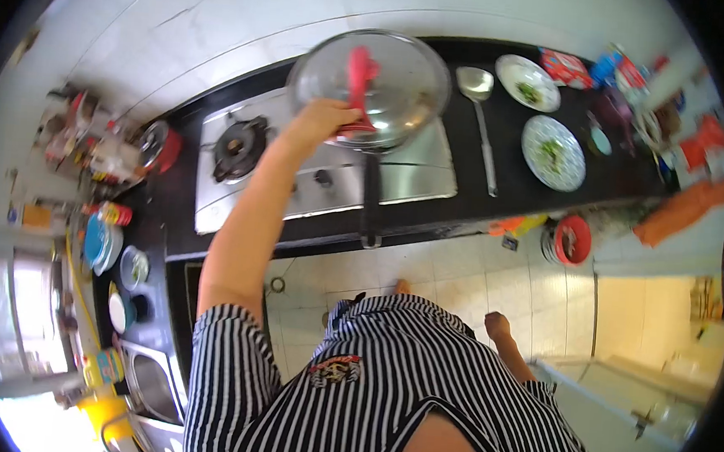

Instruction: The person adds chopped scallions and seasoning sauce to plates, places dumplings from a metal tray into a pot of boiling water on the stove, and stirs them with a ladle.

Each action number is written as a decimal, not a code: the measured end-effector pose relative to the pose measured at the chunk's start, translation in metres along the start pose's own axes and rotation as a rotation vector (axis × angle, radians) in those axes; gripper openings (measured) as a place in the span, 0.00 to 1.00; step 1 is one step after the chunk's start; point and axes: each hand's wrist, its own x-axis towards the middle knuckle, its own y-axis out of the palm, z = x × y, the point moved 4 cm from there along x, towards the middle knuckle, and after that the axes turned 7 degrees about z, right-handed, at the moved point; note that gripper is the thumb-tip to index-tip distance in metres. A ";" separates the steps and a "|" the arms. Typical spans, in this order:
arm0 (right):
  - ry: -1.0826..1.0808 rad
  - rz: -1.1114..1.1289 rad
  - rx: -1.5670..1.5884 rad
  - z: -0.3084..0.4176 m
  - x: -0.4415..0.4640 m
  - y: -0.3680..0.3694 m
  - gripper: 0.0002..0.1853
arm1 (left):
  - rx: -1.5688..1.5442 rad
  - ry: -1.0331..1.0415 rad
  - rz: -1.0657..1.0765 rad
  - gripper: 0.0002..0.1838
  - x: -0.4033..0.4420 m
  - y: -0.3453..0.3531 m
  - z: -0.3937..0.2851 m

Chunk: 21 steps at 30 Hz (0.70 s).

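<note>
Over the right part of the steel stove point(416, 179), the left grip point(326, 121) is closed around the lower part of a red handle point(358, 73), held narrow, with the arm stretched forward across the stove's front edge. The handle lies over a round glass lid point(415, 70), which is above the pan; its black pan handle point(371, 195) points back toward the person, past the edge of the black desk point(485, 205). Whether the lid rests on the pan's rim or is slightly raised, I cannot tell. The right grip point(498, 324) hangs low beside the body, over the tiled floor point(468, 271) and well apart from the stove; its fingers look bent, but how wide it stands I cannot tell. On the stove's left side is a bare black burner point(240, 149), with a knob point(323, 178) between it and the pan handle. Just right of the stove, a metal spatula point(484, 138) lies lengthwise on the desk, its broad end toward the wall point(225, 27). Beyond it are two plates, the far plate point(515, 70) and the near plate point(544, 173), each with chopped greens. A red bucket point(577, 239) stands below the desk's front edge.
</note>
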 end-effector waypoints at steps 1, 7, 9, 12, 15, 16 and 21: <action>0.009 0.012 0.087 -0.001 0.005 -0.002 0.13 | -0.004 0.006 0.016 0.14 -0.002 0.002 0.000; -0.172 0.144 -0.053 -0.005 0.049 0.001 0.13 | 0.409 0.160 -0.283 0.26 -0.013 -0.008 0.008; -0.036 0.096 0.114 0.027 0.034 -0.025 0.12 | 0.450 0.226 -0.412 0.27 -0.039 -0.013 0.001; -0.042 0.045 0.118 0.058 0.033 -0.037 0.12 | 0.394 0.367 -0.604 0.22 -0.095 -0.040 0.002; -0.076 0.050 0.142 0.085 0.044 -0.033 0.12 | 0.365 0.451 -0.821 0.16 -0.147 -0.082 0.026; -0.115 0.061 0.120 0.099 0.045 -0.030 0.11 | 0.346 0.441 -0.909 0.15 -0.169 -0.102 0.038; -0.292 0.063 0.284 0.185 0.029 0.003 0.10 | 0.215 0.189 -1.158 0.11 -0.278 -0.233 0.164</action>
